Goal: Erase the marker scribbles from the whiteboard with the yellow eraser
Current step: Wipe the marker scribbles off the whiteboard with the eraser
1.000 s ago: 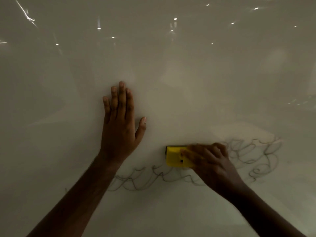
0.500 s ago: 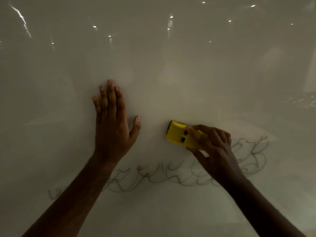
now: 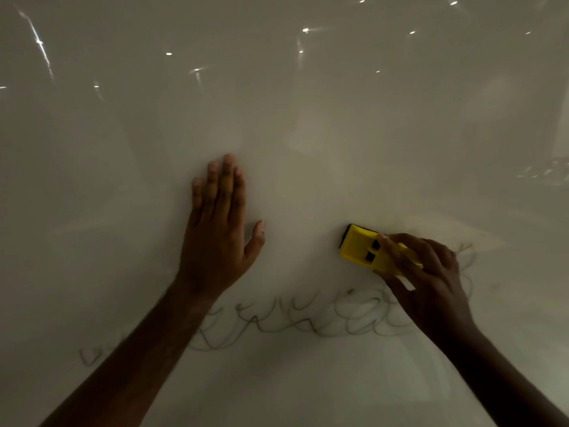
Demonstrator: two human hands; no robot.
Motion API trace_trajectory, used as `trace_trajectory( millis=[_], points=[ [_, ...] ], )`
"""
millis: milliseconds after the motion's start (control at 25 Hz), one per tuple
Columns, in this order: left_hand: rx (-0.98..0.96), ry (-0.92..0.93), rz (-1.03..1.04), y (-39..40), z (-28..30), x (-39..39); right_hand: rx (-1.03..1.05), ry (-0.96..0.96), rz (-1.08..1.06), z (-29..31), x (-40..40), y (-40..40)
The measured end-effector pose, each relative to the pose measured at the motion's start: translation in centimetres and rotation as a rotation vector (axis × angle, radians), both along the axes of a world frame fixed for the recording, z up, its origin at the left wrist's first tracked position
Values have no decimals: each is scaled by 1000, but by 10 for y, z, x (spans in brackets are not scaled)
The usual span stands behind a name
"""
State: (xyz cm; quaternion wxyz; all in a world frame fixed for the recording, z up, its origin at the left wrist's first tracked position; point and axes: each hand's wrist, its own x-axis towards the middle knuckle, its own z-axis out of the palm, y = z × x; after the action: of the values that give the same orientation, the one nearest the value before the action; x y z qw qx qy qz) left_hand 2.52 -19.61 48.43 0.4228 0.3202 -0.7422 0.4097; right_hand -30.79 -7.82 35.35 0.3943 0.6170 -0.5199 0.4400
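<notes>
The yellow plastic block eraser (image 3: 366, 249), probably light and stiff, lies tilted on the glossy whiteboard (image 3: 308, 118) just above the grey scribbles (image 3: 292, 315). The right hand (image 3: 428, 282) pinches its long sides, a sound grip; the left hand (image 3: 220, 232) lies spread flat well left of it.

The whiteboard (image 3: 338, 134) is looking smooth and glossy, mirroring small ceiling lights. The eraser (image 3: 360, 246) is showing a shiny yellow plastic shell with a dark underside.

Dim, murky frame; small ceiling-light reflections (image 3: 304, 30) glint across the glossy whiteboard (image 3: 338, 134); soft focus, curved edges.
</notes>
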Motion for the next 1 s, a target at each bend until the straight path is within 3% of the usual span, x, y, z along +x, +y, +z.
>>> trace_trajectory(
  millis=[280, 400, 600, 680, 840, 1000],
  points=[
    [-34, -51, -57, 6, 1, -56, 67, 169, 19, -37, -18, 14],
    [-35, -53, -64, 7, 0, -60, 71, 132, -32, -38, -43, 22],
    [-24, -56, -63, 9, -1, -66, -29, -46, -70, 14, -54, 16],
    [-22, -61, -64, 10, -1, -69, -25, -17, -48, 17, -47, 14],
    [-28, -72, -66, 11, -1, -75, 61, 172, -7, -35, -51, 24],
    [-36, -78, -71, 12, -3, -80, 101, 69, -54, -48, -85, 39]
  ],
)
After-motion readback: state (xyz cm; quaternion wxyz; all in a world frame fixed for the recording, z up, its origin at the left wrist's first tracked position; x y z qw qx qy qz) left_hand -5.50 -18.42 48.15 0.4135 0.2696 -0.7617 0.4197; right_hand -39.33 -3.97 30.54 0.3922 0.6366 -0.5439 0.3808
